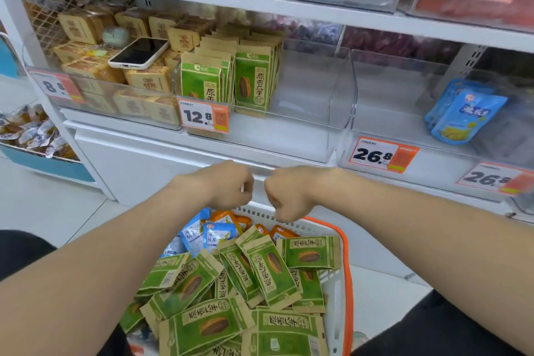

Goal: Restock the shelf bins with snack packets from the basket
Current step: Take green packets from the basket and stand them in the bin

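The green packets lie heaped in the basket at the bottom of the view, kraft-edged pouches with a dark seed printed on each, overlapping at all angles; a few blue packets and orange ones show at the far end of the heap. The basket is white with an orange rim and sits on the floor just before the shelf. Both hands hover over its far edge — the left hand and right hand curled into loose fists, close together but apart, each grip closed with nothing visible in it. Above them the middle bin holds upright green packets in its left part, behind a 12.8 tag, while its right part is bare. The left bin is full of tan packs, with a phone lying on top. The right bin holds a few blue pouches — a 26.8 tag on its front.
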`<act>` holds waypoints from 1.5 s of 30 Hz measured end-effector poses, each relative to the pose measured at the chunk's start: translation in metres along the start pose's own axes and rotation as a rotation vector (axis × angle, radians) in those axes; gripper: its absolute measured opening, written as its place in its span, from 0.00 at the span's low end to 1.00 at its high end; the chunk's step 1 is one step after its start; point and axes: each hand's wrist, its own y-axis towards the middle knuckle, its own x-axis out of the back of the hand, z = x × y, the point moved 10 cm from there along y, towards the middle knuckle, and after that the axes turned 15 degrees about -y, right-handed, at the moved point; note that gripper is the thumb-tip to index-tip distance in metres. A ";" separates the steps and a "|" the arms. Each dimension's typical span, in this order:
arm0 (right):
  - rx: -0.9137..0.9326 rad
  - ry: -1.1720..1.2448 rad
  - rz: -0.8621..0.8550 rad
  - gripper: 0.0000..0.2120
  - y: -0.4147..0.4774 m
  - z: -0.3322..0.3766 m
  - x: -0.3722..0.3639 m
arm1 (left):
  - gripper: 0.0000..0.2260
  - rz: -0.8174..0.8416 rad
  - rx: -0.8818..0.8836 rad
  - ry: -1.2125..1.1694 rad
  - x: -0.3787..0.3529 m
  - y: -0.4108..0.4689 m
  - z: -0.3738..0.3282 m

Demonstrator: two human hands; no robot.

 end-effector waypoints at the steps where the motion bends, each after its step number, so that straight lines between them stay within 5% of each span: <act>1: 0.003 -0.030 0.083 0.12 0.000 0.003 -0.023 | 0.09 0.068 0.001 -0.003 -0.014 -0.001 -0.002; 5: 0.006 -0.122 0.269 0.04 -0.013 0.010 -0.083 | 0.10 0.223 0.015 0.053 -0.053 -0.004 -0.010; 14: 0.076 -0.087 0.509 0.22 -0.032 0.028 -0.173 | 0.12 0.233 -0.038 0.090 -0.062 -0.001 -0.039; 18: -0.035 -0.005 0.429 0.23 -0.029 0.032 -0.179 | 0.12 0.243 -0.054 0.104 -0.067 0.003 -0.046; 24: -0.313 0.273 0.287 0.45 -0.026 0.030 -0.178 | 0.12 0.268 -0.028 0.093 -0.068 0.005 -0.051; 26: -0.349 0.345 0.281 0.36 -0.023 0.032 -0.174 | 0.12 0.260 -0.018 0.088 -0.067 0.006 -0.050; 28: -0.365 0.410 0.288 0.17 -0.019 0.030 -0.170 | 0.12 0.257 0.006 0.092 -0.067 0.009 -0.044; 31: -0.366 0.559 0.294 0.10 -0.020 0.022 -0.157 | 0.10 0.264 0.072 0.167 -0.072 0.014 -0.029; 35: -0.381 1.005 0.125 0.01 -0.021 0.013 -0.118 | 0.12 0.274 0.233 0.202 -0.064 0.002 -0.020; 39: -0.333 1.338 -0.096 0.06 -0.024 0.016 -0.076 | 0.23 0.317 0.407 -0.045 -0.053 -0.026 -0.014; 41: -0.345 1.452 -0.226 0.07 -0.022 0.016 -0.066 | 0.39 0.231 0.465 -0.291 -0.046 -0.027 -0.004; 45: -0.526 1.571 -0.571 0.19 -0.029 0.007 -0.045 | 0.34 -0.201 0.303 -0.507 0.001 -0.018 -0.005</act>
